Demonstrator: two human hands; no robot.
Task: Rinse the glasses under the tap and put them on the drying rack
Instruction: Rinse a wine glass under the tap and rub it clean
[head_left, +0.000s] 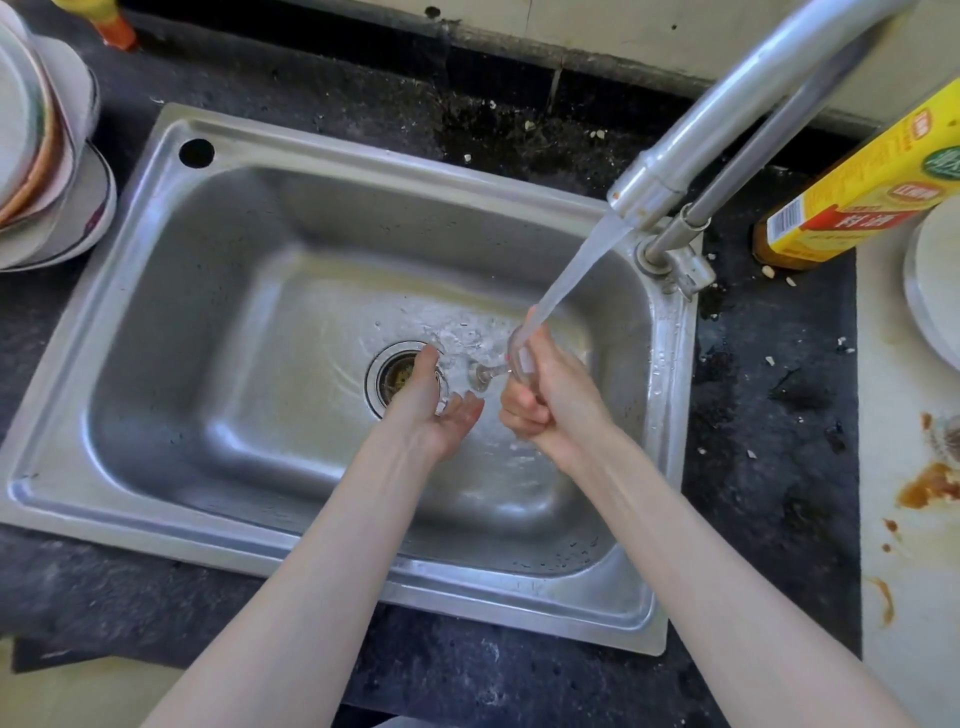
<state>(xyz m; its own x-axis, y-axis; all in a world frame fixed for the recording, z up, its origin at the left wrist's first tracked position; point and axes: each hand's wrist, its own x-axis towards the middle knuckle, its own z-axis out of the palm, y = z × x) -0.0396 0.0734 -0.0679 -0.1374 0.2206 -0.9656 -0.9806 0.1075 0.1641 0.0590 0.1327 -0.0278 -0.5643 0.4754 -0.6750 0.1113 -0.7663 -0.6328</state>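
The sink (156, 322) fills the middle of the frame, its steel rim running close to the dark counter (769, 467) on every side. Most of the basin's left half lies open, with only the drain (397, 376) showing near the centre. The tap (691, 140) reaches in from the upper right, and its stream (566, 270) slants down toward the middle of the frame.

At the upper left a stack of bowls (47, 156) is cut off by the frame edge. At the right edge a yellow box (862, 187) leans over a bottle that is mostly hidden under it, and a white plate (935, 280) is only partly in frame. Brown stains mark the pale surface at the lower right.

The glass (517, 358) is hard to make out: clear, wet and blurred by the running water. It lies tilted under the stream just right of the drain, with what looks like a stem and foot pointing left toward the left hand.

The right hand (545, 395) has its fingers curled tight round the bowl of the glass, thumb up near where the water lands. The left hand (436, 405) sits just beside it over the drain, palm up and cupped, fingers loosely bent. Something clear glints by its palm, but I cannot tell whether it holds anything.
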